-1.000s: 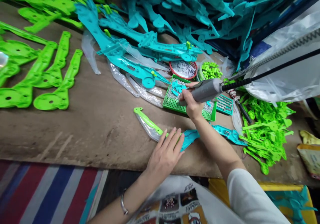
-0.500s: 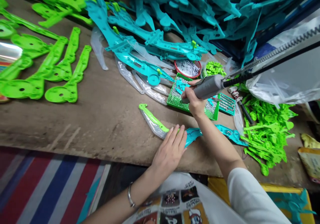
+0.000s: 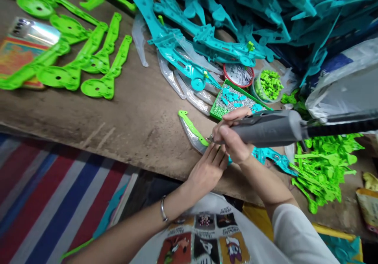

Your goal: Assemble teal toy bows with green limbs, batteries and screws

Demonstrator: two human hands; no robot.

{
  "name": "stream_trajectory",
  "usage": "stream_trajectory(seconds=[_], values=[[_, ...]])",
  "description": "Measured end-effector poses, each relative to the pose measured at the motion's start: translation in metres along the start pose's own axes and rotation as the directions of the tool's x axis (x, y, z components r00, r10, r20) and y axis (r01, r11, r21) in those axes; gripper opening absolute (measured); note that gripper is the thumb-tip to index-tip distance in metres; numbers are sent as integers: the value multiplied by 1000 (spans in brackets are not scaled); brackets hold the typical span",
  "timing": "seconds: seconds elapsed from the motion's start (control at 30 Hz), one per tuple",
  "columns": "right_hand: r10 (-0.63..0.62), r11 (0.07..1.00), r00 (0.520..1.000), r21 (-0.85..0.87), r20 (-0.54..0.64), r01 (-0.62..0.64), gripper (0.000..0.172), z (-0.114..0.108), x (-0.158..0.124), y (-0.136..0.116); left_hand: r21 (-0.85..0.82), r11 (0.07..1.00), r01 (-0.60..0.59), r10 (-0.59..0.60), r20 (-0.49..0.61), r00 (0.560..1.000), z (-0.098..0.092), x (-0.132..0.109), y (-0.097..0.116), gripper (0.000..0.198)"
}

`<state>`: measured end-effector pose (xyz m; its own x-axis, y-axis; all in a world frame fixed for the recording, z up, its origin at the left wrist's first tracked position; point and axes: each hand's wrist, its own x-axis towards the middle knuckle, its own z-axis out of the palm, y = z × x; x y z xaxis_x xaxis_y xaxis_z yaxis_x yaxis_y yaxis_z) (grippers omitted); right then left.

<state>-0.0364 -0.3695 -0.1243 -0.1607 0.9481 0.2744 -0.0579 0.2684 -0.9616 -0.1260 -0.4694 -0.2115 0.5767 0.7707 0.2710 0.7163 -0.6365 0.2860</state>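
Observation:
My right hand (image 3: 234, 136) is wrapped round a grey power screwdriver (image 3: 265, 129), whose tip points left and meets the end of a green strip (image 3: 193, 127). That strip lies along a clear curved piece (image 3: 190, 136). Beside the tip, my left hand (image 3: 208, 167) rests flat, fingers extended, over the part where the clear piece joins a blue piece (image 3: 273, 157). The blue piece passes under my right wrist and comes out on its right side. My left fingertips are partly hidden beneath my right hand.
A green basket (image 3: 218, 112) of screws and blue bits stands behind my right hand, near a red basket (image 3: 225, 75) and a tub (image 3: 256, 93) of green bits. Blue parts (image 3: 177, 55) lie behind, green parts (image 3: 97, 87) left, a green pile (image 3: 321, 169) right.
My right hand has brought the screwdriver from over the green basket down to the green strip, beside my left hand. The camera view has shifted; my left hand still lies on the pieces.

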Motion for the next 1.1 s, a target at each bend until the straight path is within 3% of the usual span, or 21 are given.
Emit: stream_trajectory(seconds=[0.17, 0.33, 0.5, 0.6, 0.67, 0.73, 0.8, 0.9, 0.97, 1.1], values=[[83, 996, 993, -36, 78, -81, 31, 12, -6, 14, -1, 1000, -4, 4, -18, 1000, 0, -1, 0, 36], [141, 979, 982, -167, 124, -120, 22, 16, -2, 15, -40, 999, -1, 1, -4, 1000, 0, 1, 0, 29], [112, 956, 959, -292, 259, -33, 17, 15, 9, 13, -41, 999, 27, -29, -66, 997, 1, -1, 1, 31], [50, 970, 919, -238, 391, 48, 21, 11, 14, 15, -37, 999, 23, -27, -109, 994, 3, -2, 1, 31], [18, 984, 910, -169, 413, 57, 19, 6, 16, 18, -32, 999, 18, -22, -121, 992, 4, -2, 1, 32], [-27, 995, 945, -81, 325, 57, 22, -1, 20, 21, -27, 999, 18, -21, -121, 992, 5, -1, 0, 38], [-97, 994, 989, -34, 109, 102, 28, -9, 30, 25, -20, 1000, 13, -16, -123, 992, 5, 1, -1, 44], [-178, 979, 964, -137, -199, 153, 31, -23, 51, 35, -2, 1000, 11, -11, -115, 993, 3, 3, -3, 47], [-183, 970, 946, -203, -267, 131, 33, -29, 64, 44, 6, 1000, 18, -17, -99, 995, 2, 4, -3, 48], [-148, 978, 949, -187, -280, 97, 36, -31, 73, 64, 5, 1000, 21, -21, -87, 996, 2, 5, -3, 51]])
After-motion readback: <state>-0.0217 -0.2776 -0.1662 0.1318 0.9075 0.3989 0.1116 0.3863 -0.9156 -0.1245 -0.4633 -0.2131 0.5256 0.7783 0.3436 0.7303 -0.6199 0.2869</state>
